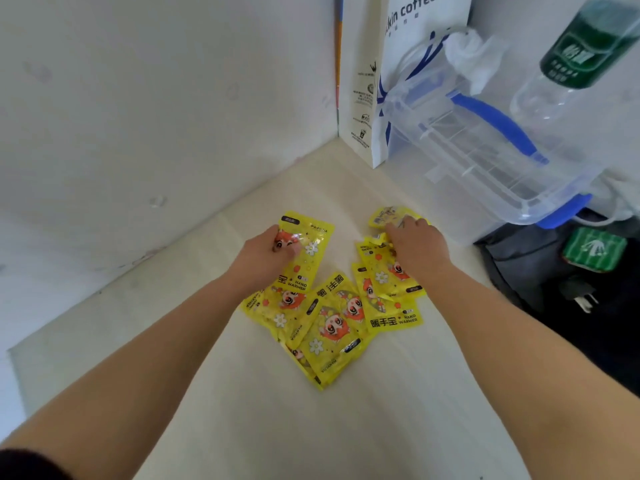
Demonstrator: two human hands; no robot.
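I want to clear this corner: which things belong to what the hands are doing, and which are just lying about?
In the job: left hand, right hand, yellow hand-warmer packets.
Lying about: clear box, coffee bag, water bottle, dark bag, plug.

I log a cream tabletop [242,410] set into a corner between white walls. Yellow hand-warmer packets [332,330] lie directly on it mid-surface, overlapping in a loose fan. One flat packet [311,251] sits at the fan's far left, and one crumpled packet [388,214] at its far right. Behind, a white paper bag [360,98] stands in the corner, with a clear plastic box [485,161] with blue handles just beside it. A dark bag [540,271] lies at the right edge.
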